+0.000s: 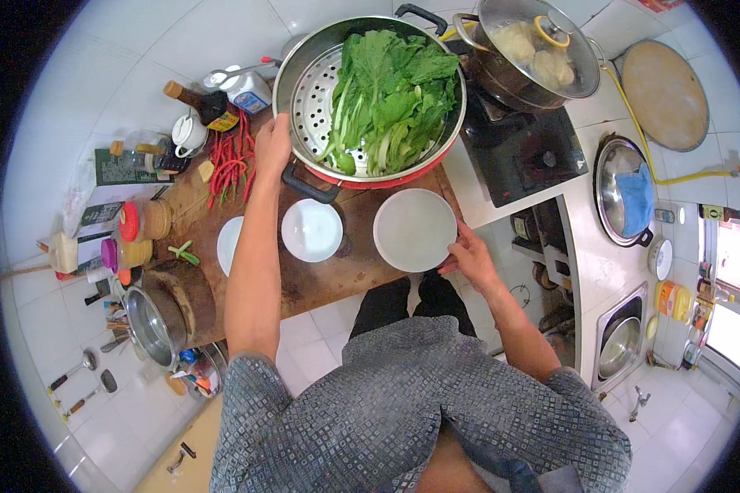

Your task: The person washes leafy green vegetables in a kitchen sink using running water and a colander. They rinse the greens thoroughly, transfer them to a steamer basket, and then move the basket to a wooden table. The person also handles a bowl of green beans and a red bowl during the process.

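A stainless-steel steamer pot with black handles holds a heap of leafy greens over its perforated insert. At its left rim, my left hand grips the edge, its fingers partly hidden. My right hand grasps the right edge of a round white dish near the front edge of the wooden table. Something red shows beneath the pot. Between my arms sits a white bowl. Another white bowl is partly covered by my left forearm.
Red chillies and bottles stand behind my left arm. Jars, a chopping block and a metal basin line the left side. A glass-lidded pot sits by the black cooktop. A sink lies right.
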Action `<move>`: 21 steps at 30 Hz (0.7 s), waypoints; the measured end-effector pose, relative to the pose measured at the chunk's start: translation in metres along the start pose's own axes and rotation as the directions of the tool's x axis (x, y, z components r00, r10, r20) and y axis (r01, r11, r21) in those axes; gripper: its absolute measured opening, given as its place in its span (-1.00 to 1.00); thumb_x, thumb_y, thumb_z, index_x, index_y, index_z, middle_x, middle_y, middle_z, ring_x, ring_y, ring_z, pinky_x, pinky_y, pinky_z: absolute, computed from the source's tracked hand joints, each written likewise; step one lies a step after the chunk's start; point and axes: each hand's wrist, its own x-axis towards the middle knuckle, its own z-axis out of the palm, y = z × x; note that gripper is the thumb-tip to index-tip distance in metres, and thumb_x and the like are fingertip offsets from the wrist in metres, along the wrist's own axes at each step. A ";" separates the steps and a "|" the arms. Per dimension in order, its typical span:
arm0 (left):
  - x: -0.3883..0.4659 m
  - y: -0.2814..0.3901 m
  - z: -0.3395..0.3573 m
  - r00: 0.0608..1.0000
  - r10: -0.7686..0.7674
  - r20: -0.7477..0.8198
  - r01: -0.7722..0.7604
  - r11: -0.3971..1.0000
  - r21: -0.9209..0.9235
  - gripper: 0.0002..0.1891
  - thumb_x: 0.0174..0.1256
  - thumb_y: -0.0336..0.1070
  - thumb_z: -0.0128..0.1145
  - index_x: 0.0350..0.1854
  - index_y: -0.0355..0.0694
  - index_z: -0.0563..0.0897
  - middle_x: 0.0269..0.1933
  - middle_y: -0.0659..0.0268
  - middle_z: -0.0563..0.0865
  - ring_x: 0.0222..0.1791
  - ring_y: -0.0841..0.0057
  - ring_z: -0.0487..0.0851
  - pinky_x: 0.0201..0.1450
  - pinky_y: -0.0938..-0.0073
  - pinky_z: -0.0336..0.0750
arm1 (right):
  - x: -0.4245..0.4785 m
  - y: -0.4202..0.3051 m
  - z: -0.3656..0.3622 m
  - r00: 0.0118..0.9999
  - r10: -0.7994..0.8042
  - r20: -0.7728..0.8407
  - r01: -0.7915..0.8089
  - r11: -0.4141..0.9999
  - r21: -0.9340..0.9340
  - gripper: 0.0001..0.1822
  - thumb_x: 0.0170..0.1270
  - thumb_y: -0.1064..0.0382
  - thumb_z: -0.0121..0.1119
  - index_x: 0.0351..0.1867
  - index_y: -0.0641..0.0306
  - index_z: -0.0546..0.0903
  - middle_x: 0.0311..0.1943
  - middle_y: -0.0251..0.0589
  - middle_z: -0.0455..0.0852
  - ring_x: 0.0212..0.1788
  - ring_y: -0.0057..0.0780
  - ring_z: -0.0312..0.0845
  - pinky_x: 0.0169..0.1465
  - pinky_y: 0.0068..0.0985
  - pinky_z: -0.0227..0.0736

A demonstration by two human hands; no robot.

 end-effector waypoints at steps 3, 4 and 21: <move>0.011 -0.011 -0.003 0.997 -0.070 0.041 0.074 0.993 -0.093 -0.31 0.43 0.21 0.16 0.04 -0.53 0.73 -0.05 -0.04 0.82 0.01 0.28 0.74 0.18 0.32 0.51 | 0.000 -0.005 0.004 1.000 0.024 0.001 -0.024 1.000 0.012 -0.26 0.43 0.47 -0.02 0.64 0.27 0.12 0.10 0.02 0.71 -0.24 -0.27 0.81 -0.26 -0.35 0.84; 0.012 -0.016 -0.004 0.991 -0.114 0.065 0.123 0.979 -0.162 -0.30 0.42 0.23 0.20 0.07 -0.51 0.74 -0.03 0.00 0.82 0.02 0.31 0.74 0.18 0.34 0.51 | -0.003 -0.010 0.007 1.000 0.027 0.007 -0.028 0.999 0.017 -0.26 0.43 0.46 -0.02 0.64 0.26 0.13 0.04 0.00 0.72 -0.23 -0.28 0.82 -0.25 -0.35 0.84; -0.050 -0.001 -0.021 0.990 -0.134 -0.042 0.086 0.816 -0.571 -0.46 0.53 0.10 0.20 0.25 -0.30 0.67 0.17 0.15 0.74 0.17 0.37 0.66 0.23 0.28 0.51 | -0.018 0.012 0.002 0.999 -0.022 -0.050 0.030 0.987 0.161 -0.44 0.55 0.24 0.06 0.53 0.23 0.34 0.08 -0.13 0.70 -0.19 -0.35 0.78 -0.15 -0.36 0.81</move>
